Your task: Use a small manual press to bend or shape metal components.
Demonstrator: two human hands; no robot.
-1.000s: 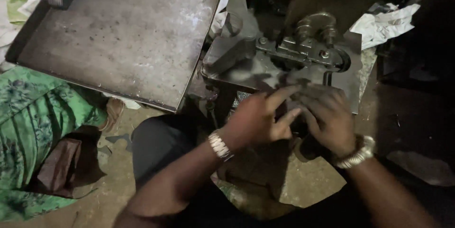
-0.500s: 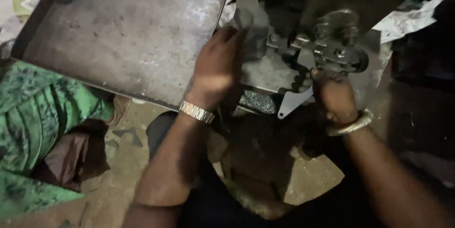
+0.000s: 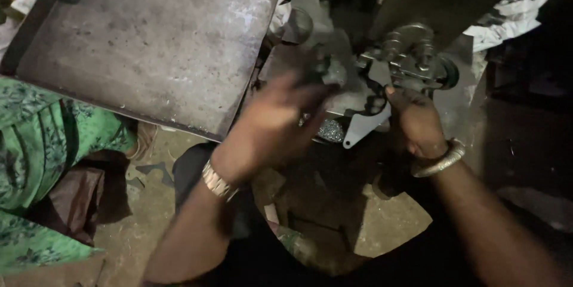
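Metal machine [image 3: 382, 66], grey and worn, set right of centre in the head view, just beside the right edge of a large flat steel plate [image 3: 161, 42]. Parts: rollers and bolts along its upper section, a round wheel [image 3: 447, 71] at its right end, a pale flat metal piece [image 3: 358, 129] pointing down from its underside. Left hand [image 3: 274, 120]: blurred, held at the machine's left front, fingers loosely spread and reaching toward a dark part there; whether they grip anything cannot be told. Metal watch band [image 3: 218, 181] on the left wrist. Right hand [image 3: 418, 120]: below the machine's middle, fingers curled together and touching its lower edge near the pale piece; whether anything is pinched between them cannot be told. Silver bangle [image 3: 440, 160] on the right wrist. Surroundings: crumpled white paper [image 3: 507, 21] at upper right behind the machine; green patterned cloth [image 3: 42, 156] at far left, below the plate's corner; brown bag-like item [image 3: 74, 197] lying against the cloth; dusty floor [image 3: 149, 215] with small scraps beneath the forearms; dark shadowed area at far right, contents not discernible.
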